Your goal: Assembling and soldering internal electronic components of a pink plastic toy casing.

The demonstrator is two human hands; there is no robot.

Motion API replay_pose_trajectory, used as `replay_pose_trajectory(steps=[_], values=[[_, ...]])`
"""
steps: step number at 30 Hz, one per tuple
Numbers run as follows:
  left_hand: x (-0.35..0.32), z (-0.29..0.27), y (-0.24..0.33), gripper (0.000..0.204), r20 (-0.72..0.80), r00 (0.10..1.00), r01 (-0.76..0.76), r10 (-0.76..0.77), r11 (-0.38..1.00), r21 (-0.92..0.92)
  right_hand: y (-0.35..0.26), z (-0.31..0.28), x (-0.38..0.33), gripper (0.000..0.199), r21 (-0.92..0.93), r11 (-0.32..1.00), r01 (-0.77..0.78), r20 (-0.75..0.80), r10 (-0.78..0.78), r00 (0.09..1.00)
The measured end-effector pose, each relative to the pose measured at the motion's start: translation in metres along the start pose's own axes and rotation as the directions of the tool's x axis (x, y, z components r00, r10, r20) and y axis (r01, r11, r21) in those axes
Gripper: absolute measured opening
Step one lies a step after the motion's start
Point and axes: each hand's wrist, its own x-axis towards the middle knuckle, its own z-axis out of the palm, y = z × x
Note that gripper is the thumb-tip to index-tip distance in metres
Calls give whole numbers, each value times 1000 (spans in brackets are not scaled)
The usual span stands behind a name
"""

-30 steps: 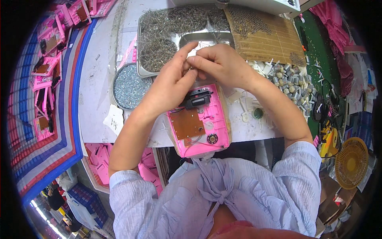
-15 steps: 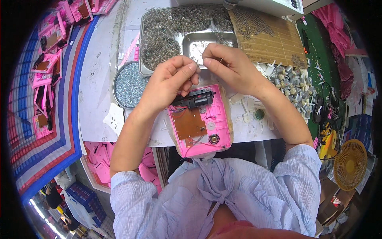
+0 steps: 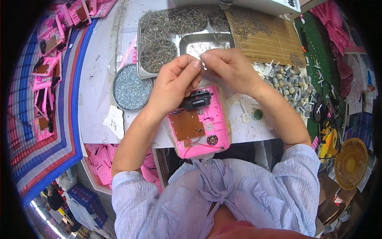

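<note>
My left hand and my right hand meet over the front of a metal tray, both with thumb and finger pinched. A tiny shiny metal piece shows between the fingertips, too small to name for sure. Heaps of small wire springs fill much of the tray. Below my hands lies an open pink plastic housing. It holds a brown circuit board, a black plastic unit partly covered by my left hand, thin wires and a small round speaker.
A round dish of small screws stands left of my left forearm. Cardboard with loose springs lies right of the tray, small motors below it. More pink housings line striped cloth at the left. A yellow basket is at the right.
My fingertips have drawn closer together, and my right fingers have closed downward. The left hand has shifted slightly right, and a shiny piece now shows at the fingertips. The housing stays in place.
</note>
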Motion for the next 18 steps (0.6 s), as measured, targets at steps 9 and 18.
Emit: replay_pose_trajectory(steps=[9,18], values=[[0,3,6,23,21,985,160,-173,850,-502,1,14,0,15,-254,917,306,-122,-345,931],[0,-1,-2,25,16,991,122,-129,881,-457,11,3,-1,19,-183,923,338,-139,-364,921]])
